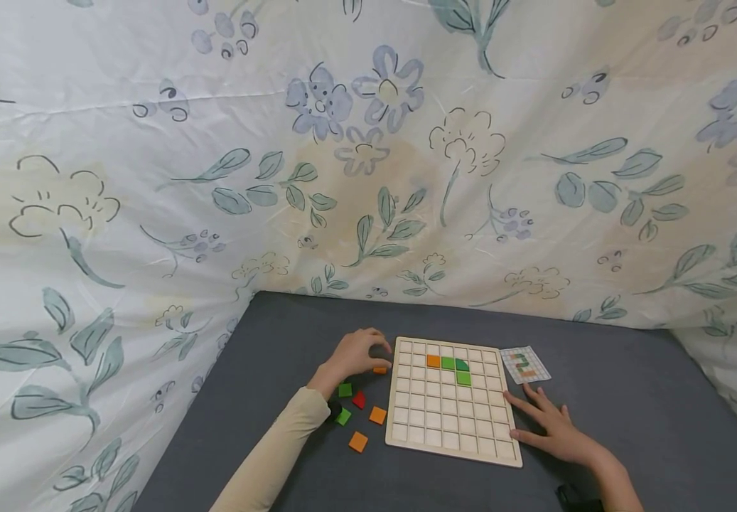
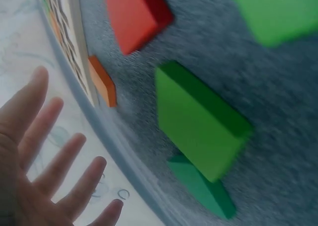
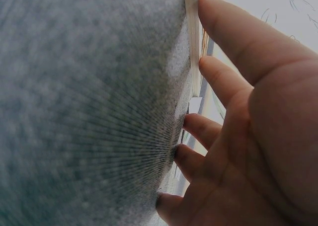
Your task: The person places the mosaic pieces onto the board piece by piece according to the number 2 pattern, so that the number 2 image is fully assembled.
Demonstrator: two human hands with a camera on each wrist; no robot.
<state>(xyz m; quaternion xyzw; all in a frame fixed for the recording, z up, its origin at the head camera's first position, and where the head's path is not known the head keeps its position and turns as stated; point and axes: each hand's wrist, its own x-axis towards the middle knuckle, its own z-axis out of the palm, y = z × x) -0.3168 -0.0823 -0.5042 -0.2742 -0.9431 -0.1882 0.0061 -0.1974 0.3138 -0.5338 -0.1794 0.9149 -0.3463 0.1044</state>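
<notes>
A wooden grid board [image 1: 451, 409] lies on a grey table [image 1: 630, 398]. The left hand [image 1: 355, 353] hovers, fingers spread, over an orange tile [image 1: 379, 370] just left of the board's far corner. The right hand [image 1: 550, 423] rests flat, fingers straight, touching the board's right edge.

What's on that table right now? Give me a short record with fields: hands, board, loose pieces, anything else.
Left hand: left hand reaches over a small orange square tile beside the board; grasp unclear.
Right hand: right hand rests flat, fingers at the board's right edge.
Board: pale wooden grid board holding one orange and three green pieces in its upper rows.
Loose pieces: green, red and orange tiles left of the board.
Other: small pattern card; grey tabletop.
</notes>
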